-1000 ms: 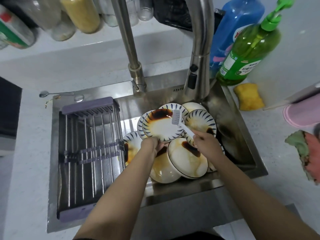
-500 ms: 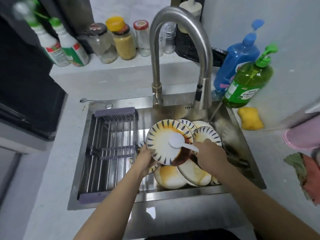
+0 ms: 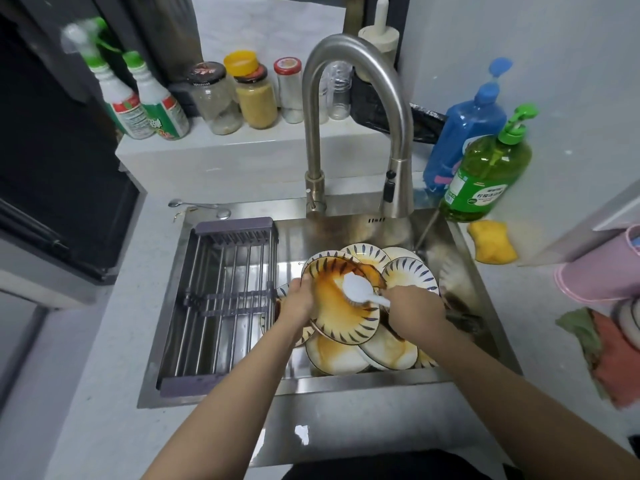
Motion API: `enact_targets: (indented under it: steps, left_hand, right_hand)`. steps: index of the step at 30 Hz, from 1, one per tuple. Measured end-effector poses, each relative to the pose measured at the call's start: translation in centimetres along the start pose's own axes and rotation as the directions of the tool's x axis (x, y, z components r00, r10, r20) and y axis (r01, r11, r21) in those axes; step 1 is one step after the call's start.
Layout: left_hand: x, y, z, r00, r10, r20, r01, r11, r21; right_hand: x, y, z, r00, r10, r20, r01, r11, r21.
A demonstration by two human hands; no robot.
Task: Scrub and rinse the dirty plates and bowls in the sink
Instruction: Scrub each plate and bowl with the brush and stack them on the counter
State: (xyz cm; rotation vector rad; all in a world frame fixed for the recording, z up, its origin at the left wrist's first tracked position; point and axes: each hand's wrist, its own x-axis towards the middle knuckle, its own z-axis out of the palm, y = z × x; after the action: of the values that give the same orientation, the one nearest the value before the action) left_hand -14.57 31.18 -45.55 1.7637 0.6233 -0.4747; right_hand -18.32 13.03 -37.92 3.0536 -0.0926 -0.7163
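Note:
My left hand (image 3: 300, 299) grips the left rim of a white plate (image 3: 346, 318) with blue rim dashes, tilted up over the steel sink (image 3: 485, 306) and smeared with brown sauce. My right hand (image 3: 412, 306) holds the handle of a white scrub brush (image 3: 358, 287), whose head presses bristles-down on the upper middle of that plate. Several more stained plates and bowls (image 3: 346, 355) lie stacked in the sink under and behind it. The faucet (image 3: 394, 195) arches over the back of the sink; no water shows.
A grey drying rack (image 3: 221, 299) fills the sink's left half. Green (image 3: 485, 174) and blue (image 3: 464, 133) soap bottles and a yellow sponge (image 3: 491, 245) sit at the right rear. Jars (image 3: 256, 95) and spray bottles (image 3: 152, 105) line the ledge. Cloths (image 3: 602, 351) and a pink cup (image 3: 602, 275) lie at right.
The plate has been raised and tilted toward me in my left hand. The brush has turned bristles-down and slid across it, spreading the sauce. The camera has tipped up.

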Motion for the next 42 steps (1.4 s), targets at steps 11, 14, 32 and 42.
enact_targets:
  steps: [11, 14, 32, 42]
  left_hand:
    - [1.8, -0.1, -2.4, 0.995, -0.046, -0.088, 0.024, 0.972, -0.233]
    - [1.1, -0.5, -2.2, 0.999, -0.035, 0.027, 0.041, 0.963, -0.266]
    - [0.6, -1.1, -2.7, 0.999, 0.003, 0.04, 0.009, 0.95, -0.314]
    - [1.4, -1.8, -3.6, 0.995, 0.068, 0.07, -0.038, 0.93, -0.366]
  right_hand:
    - [-0.1, -0.5, -0.5, 0.978, -0.199, 0.07, 0.189, 0.974, 0.123]
    - [1.2, -0.9, -1.4, 0.991, -0.135, -0.014, 0.136, 0.991, 0.019]
    - [0.2, -0.2, -0.7, 0.958, -0.281, -0.066, 0.273, 0.956, -0.107]
    - [-1.3, 1.2, 0.0, 0.941, -0.323, -0.096, 0.31, 0.942, -0.129]
